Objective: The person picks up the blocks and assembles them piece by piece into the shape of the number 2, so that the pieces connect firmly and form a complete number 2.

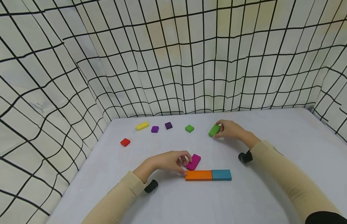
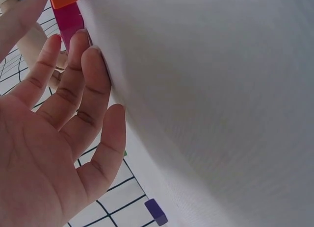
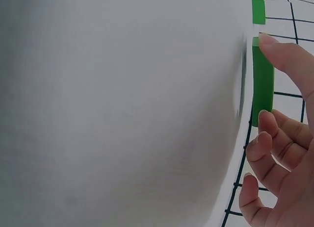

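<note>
At the back of the table, my right hand (image 1: 230,129) pinches a long green block (image 1: 214,131) by its ends. In the right wrist view the thumb is at one end of that green block (image 3: 263,82) and a fingertip at the other. My left hand (image 1: 170,161) has its fingers loosely bent beside a magenta block (image 1: 194,162). Its thumb reaches the left end of an orange block (image 1: 198,175), which lies end to end with a blue block (image 1: 221,175). The left wrist view shows the palm and relaxed fingers near the magenta block (image 2: 68,21), not wrapped round it.
Toward the back lie a yellow block (image 1: 142,125), a purple block (image 1: 155,129), a dark purple block (image 1: 168,125) and a small green block (image 1: 189,128). A red block (image 1: 125,142) is at the left. Black-gridded netting (image 1: 173,62) surrounds the white table (image 1: 173,205).
</note>
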A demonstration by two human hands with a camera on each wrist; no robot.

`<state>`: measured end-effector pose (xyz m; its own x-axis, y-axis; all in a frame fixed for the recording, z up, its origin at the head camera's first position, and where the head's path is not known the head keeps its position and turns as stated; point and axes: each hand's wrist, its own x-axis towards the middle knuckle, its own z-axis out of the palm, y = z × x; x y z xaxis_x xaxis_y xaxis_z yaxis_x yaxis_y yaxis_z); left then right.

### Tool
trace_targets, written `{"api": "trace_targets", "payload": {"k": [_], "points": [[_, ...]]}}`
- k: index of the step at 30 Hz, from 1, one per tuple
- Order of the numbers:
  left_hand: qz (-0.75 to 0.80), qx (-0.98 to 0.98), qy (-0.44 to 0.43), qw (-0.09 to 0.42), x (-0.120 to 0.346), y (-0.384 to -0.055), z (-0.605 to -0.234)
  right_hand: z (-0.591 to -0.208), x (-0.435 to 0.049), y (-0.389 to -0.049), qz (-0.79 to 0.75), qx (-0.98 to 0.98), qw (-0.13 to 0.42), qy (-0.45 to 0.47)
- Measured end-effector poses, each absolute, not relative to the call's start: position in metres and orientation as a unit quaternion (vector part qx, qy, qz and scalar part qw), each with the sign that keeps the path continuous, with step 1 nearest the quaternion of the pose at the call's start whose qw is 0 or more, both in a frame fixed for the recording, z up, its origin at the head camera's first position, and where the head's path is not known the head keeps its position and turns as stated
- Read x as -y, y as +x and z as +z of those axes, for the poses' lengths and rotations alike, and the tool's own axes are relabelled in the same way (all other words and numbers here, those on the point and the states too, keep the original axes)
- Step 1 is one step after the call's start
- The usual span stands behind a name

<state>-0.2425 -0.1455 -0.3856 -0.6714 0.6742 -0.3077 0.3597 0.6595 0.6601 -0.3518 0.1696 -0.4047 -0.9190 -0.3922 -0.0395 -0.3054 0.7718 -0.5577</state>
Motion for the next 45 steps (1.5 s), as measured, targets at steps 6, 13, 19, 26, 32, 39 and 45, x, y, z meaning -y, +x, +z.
{"api": "trace_targets", "payload": {"k": [6, 13, 19, 26, 32, 39, 45], "points": [[0.286, -0.869, 0.297, 0.273, 0.145, -0.243, -0.383, -0.405, -0.167, -0.347, -0.272, -0.94, 0.076, -0.191], [0.29, -0.867, 0.294, 0.278, 0.144, -0.243, -0.385, -0.406, -0.167, -0.341, -0.287, -0.934, 0.079, -0.2], [0.293, -0.867, 0.292, 0.277, 0.144, -0.244, -0.386, -0.406, -0.164, -0.333, -0.315, -0.921, 0.096, -0.208], [0.289, -0.869, 0.291, 0.278, 0.144, -0.243, -0.387, -0.404, -0.156, -0.324, -0.312, -0.919, 0.111, -0.215], [0.289, -0.869, 0.29, 0.279, 0.144, -0.242, -0.386, -0.404, -0.149, -0.318, -0.302, -0.918, 0.111, -0.23], [0.287, -0.869, 0.291, 0.278, 0.144, -0.242, -0.386, -0.4, -0.143, -0.313, -0.297, -0.92, 0.113, -0.231], [0.287, -0.87, 0.292, 0.276, 0.145, -0.243, -0.386, -0.397, -0.137, -0.309, -0.29, -0.918, 0.114, -0.244]]}}
